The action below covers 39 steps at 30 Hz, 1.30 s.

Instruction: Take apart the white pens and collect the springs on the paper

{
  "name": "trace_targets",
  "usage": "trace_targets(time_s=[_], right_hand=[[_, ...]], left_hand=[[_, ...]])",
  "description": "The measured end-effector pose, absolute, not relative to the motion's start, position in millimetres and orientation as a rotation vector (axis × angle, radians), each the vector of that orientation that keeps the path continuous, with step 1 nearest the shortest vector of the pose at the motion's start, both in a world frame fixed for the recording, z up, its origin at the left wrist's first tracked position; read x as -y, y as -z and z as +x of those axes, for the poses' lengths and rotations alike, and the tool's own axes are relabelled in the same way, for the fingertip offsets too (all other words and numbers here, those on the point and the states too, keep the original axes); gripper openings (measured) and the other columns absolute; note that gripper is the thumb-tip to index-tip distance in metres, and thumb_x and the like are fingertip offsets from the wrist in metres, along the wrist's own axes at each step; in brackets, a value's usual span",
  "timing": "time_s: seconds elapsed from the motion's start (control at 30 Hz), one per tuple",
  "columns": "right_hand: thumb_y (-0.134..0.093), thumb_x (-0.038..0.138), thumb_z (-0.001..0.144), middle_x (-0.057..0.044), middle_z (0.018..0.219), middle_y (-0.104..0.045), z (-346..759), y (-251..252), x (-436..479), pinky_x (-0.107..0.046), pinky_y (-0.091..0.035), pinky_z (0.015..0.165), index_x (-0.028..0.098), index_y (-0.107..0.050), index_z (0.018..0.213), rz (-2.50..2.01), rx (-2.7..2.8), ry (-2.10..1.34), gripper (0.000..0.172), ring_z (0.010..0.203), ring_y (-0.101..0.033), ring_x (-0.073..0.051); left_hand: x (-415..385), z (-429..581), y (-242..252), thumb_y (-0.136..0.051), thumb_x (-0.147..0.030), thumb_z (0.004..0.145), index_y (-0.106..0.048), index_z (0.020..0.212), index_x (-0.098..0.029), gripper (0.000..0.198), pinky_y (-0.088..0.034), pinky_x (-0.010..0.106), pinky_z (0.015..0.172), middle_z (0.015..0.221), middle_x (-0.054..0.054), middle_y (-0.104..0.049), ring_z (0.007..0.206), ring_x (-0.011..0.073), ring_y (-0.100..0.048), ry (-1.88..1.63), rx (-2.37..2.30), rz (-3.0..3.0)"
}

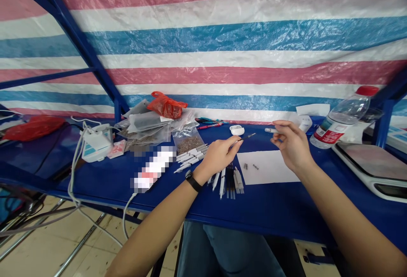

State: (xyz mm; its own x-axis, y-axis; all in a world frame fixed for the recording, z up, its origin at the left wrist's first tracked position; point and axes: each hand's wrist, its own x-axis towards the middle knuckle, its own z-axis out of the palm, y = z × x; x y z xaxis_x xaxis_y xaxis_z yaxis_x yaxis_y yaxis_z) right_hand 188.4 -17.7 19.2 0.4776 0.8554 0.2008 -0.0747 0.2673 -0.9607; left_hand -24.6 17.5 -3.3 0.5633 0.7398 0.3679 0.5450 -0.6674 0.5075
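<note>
Dark refill pinched in my left hand, thumb and fingertips closed on it, tip pointing toward my right hand. Right fingertips closed around a short pale pen barrel, the two pieces close but not touching. Both hands raised over a white paper sheet, two small pen parts lying on it. Just left of the sheet, white pens and loose refills. Surface is a blue table, with a clear bag of brown granules, red-capped water bottle, flat scale, white charger. Striped tarp behind, blue steel frame, tiled floor below
</note>
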Motion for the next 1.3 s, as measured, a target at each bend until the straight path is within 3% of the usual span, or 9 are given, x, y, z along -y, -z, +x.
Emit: trace_targets(time_s=[0.23, 0.47, 0.63, 0.87, 1.3], right_hand=[[-0.091, 0.059, 0.053, 0.000, 0.066, -0.058, 173.0, -15.9, 21.6, -0.032, -0.045, 0.059, 0.022, -0.073, 0.074, -1.222, 1.076, -1.007, 0.046, 0.061, -0.050, -0.014], [-0.090, 0.049, 0.047, 0.001, 0.057, -0.055, 189.2, -26.2, 19.6, -0.028, -0.035, 0.049, 0.022, -0.071, 0.061, -1.262, 0.958, -0.826, 0.036, 0.053, -0.043, -0.010], [-0.081, 0.040, 0.055, 0.000, 0.047, -0.049, 200.6, -32.2, 26.4, -0.027, -0.024, 0.045, 0.018, -0.076, 0.059, -1.557, 1.324, -1.129, 0.022, 0.047, -0.035, -0.010], [-0.072, 0.036, 0.066, 0.000, 0.050, -0.049, 187.4, -14.6, 24.9, -0.029, -0.028, 0.050, 0.019, -0.075, 0.059, -1.787, 1.647, -1.230, 0.019, 0.050, -0.036, -0.011], [-0.066, 0.037, 0.068, -0.006, 0.074, -0.066, 184.5, -21.5, 26.8, -0.031, -0.042, 0.064, 0.019, -0.075, 0.071, -1.918, 1.728, -1.068, 0.020, 0.071, -0.057, -0.020]], left_hand=[[-16.2, -23.8, 1.1, -0.040, -0.040, 0.106, -0.067, 0.112, -0.022, 0.033, -0.030, 0.026, 0.058, 0.057, -0.004, -0.055, 0.052, 0.0164, -0.054, -0.774, -1.025, 2.444], [-16.5, -25.4, -1.0, -0.040, -0.039, 0.106, -0.068, 0.108, -0.022, 0.033, -0.025, 0.027, 0.057, 0.057, -0.003, -0.050, 0.053, 0.0173, -0.052, -0.787, -1.093, 2.458], [-17.7, -26.4, -2.1, -0.040, -0.039, 0.106, -0.068, 0.109, -0.023, 0.032, -0.025, 0.027, 0.056, 0.056, -0.004, -0.047, 0.051, 0.0167, -0.048, -0.799, -1.115, 2.429], [-17.3, -25.4, -1.6, -0.040, -0.040, 0.105, -0.067, 0.108, -0.022, 0.032, -0.024, 0.027, 0.055, 0.053, -0.005, -0.044, 0.048, 0.0165, -0.046, -0.762, -1.102, 2.426], [-20.8, -25.0, 4.6, -0.039, -0.044, 0.105, -0.069, 0.110, -0.021, 0.038, -0.025, 0.026, 0.055, 0.053, -0.005, -0.045, 0.048, 0.0152, -0.045, -0.822, -1.080, 2.424]])
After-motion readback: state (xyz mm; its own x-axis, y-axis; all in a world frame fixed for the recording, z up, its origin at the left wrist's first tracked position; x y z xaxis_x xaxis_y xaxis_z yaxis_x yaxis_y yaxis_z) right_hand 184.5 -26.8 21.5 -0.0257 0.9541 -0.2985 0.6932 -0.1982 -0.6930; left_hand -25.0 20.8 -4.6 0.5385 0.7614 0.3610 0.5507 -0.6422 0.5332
